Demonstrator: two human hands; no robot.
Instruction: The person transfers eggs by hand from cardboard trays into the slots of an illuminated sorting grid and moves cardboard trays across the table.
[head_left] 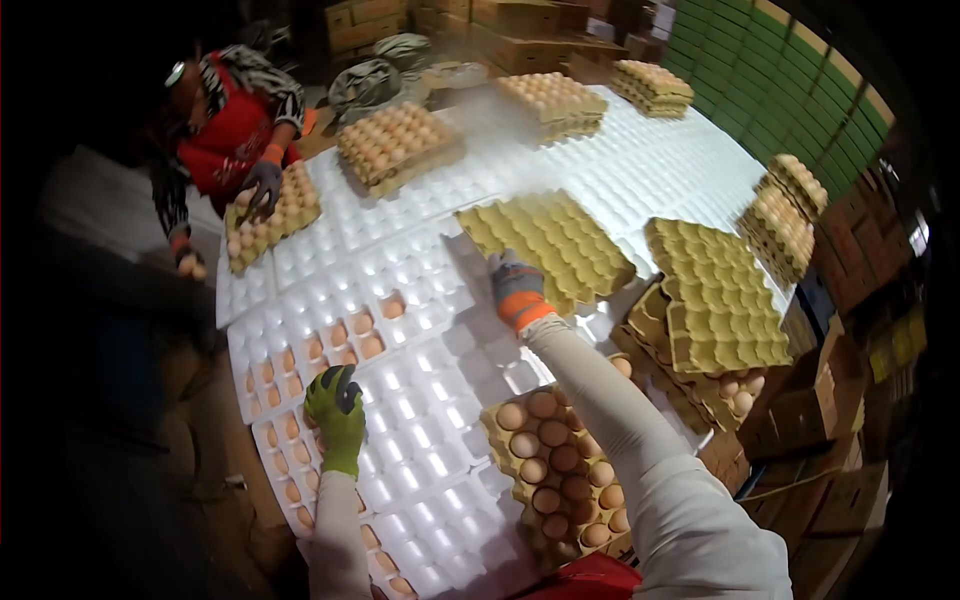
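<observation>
My left hand (337, 412), in a green glove with dark fingertips, is over the white moulded tray (408, 375) beside rows of brown eggs. Its fingers are curled; anything under them is hidden. Farther forward, my right hand (518, 288), in a grey and orange glove, pinches the left edge of an empty yellowish pulp tray (550, 245), which lies tilted over the white trays. Below my right forearm sits a pulp tray of brown eggs (553, 460), partly covered by the sleeve. More empty pulp trays (715, 290) rest on a stack with eggs at the right.
At the upper left a co-worker (235, 125) in a red apron reaches over a tray of eggs (285, 215) and holds eggs in the other hand. Stacked egg trays (395, 145) stand along the far side. Cardboard boxes (815, 390) are at the right, near a green wall (770, 75).
</observation>
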